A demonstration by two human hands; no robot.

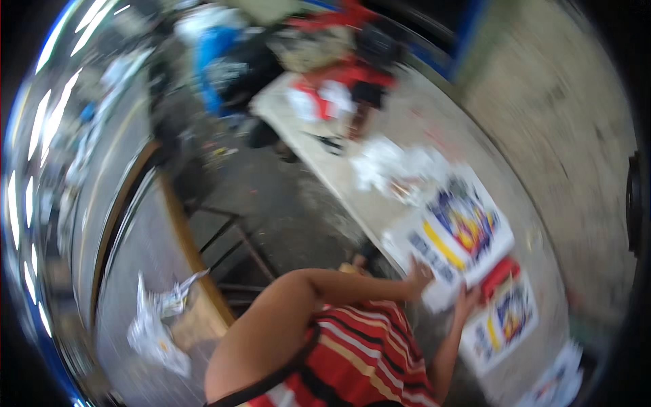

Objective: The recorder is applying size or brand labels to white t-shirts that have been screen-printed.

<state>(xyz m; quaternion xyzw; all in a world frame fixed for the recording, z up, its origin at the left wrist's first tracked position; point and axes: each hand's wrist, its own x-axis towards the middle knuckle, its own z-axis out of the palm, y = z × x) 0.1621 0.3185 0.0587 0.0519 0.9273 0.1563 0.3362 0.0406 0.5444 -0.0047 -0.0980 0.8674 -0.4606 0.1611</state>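
The red striped shirt (366,353) is closest to us, and both arms reach out from it to the long pale table (352,197). The left hand (418,275) and right hand (466,298) press on the near edge of a big printed sheet (451,237); too blurry to tell how the fingers sit. I think flat hands and slow moves would keep it from creasing.

A sleeveless top (359,353) striped red, white and yellow, a dark strap (285,370) across it, both arms bare to the shoulder.
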